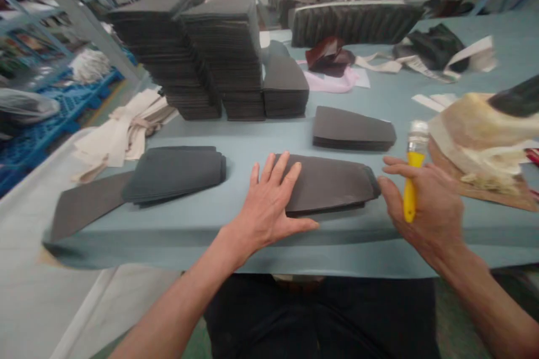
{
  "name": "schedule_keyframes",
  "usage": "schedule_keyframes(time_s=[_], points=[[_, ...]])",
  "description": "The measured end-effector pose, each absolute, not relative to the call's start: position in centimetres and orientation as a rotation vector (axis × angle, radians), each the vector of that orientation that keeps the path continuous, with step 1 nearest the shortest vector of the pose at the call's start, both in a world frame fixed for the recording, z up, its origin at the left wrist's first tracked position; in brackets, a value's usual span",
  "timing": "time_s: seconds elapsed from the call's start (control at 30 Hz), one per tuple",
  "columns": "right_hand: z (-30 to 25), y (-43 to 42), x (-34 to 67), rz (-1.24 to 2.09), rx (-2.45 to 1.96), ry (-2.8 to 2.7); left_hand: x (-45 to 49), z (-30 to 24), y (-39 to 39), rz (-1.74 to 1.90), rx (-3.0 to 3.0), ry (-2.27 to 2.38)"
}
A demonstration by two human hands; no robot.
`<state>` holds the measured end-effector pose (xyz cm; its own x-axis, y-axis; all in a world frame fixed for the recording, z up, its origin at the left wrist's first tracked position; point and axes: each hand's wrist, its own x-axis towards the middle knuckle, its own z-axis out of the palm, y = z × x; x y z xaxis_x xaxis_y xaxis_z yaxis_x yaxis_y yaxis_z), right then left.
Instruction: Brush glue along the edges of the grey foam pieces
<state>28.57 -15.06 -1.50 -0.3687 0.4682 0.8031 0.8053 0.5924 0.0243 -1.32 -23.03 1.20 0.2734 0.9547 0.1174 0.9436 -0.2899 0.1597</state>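
My left hand (273,202) is spread over the left end of a small pile of dark grey tapered sheets (332,182) at the table's front. At the pile's right end is my right hand (433,207), its fingertips close to the sheet edges; whether they touch, I cannot tell. A paintbrush (415,174) with a yellow handle and metal ferrule is gripped in that hand, handle end downward. Another small pile of tapered sheets (353,129) lies just behind. To the left, a darker pile (177,174) overlaps a single sheet (88,202).
Tall stacks of dark sheets (225,56) stand at the back left of the blue-green table (269,134). Beige fabric strips (122,129) lie at the left edge. On the right, a glue-stained yellowish container (471,123) sits on a brown board. Maroon scraps (330,56) lie behind.
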Motion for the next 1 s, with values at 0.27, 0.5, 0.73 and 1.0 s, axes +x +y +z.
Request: schedule_keyframes(time_s=[0.27,0.5,0.73,1.0], points=[[-0.5,-17.9,30.1,-0.542,-1.092,-2.031,-12.8,0.7,-27.1,0.646,2.307,2.293],[-1.7,-19.7,31.4,-0.413,-1.333,-1.94,-20.2,0.5,-27.0,0.426,2.216,2.376],[-1.5,-19.2,31.0,-0.305,-1.25,-1.986,-20.6,1.8,-26.8,0.489,2.179,2.27],[-0.3,-20.0,29.4,-0.343,-1.182,-2.013,-19.6,3.8,-26.9,0.866,1.883,2.337]])
